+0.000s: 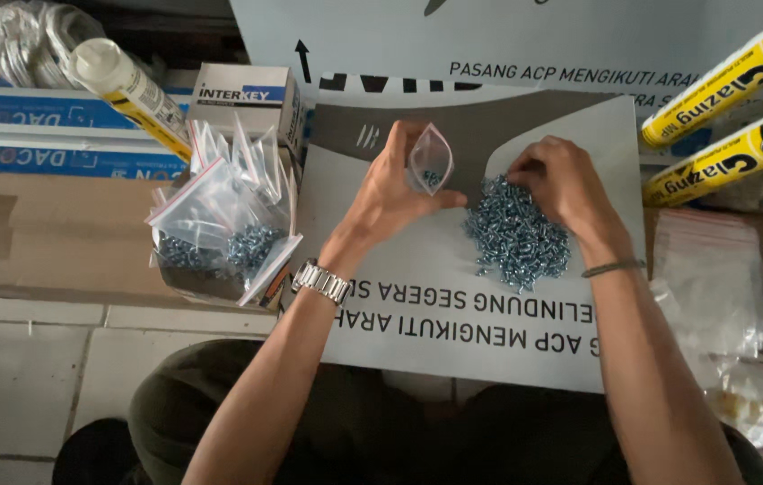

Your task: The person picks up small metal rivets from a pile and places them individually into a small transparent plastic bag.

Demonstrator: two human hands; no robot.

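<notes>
While the left hand [395, 193] holds a small clear zip bag [429, 162] upright with its mouth open, thumb and fingers grasping its lower part, the right hand [559, 184] rests on the far edge of a heap of small silvery screws [516, 235], fingertips curled down into the heap as if pinching; whether any screw is actually held between them cannot be told. A few screws already show inside the bag. The heap lies on a grey and white printed panel [453, 332] laid flat in front of the person, just right of the bag and a little nearer, so the right hand is the closer one to the screws and the bag's mouth stands just left of that hand's fingers. The heap's long axis runs near to far. To the left, a container holds filled zip bags [220, 216] standing on end. Yellow sealant cartridges [732, 76] lie far right, and empty clear bags [714, 269] sit stacked at the right.
</notes>
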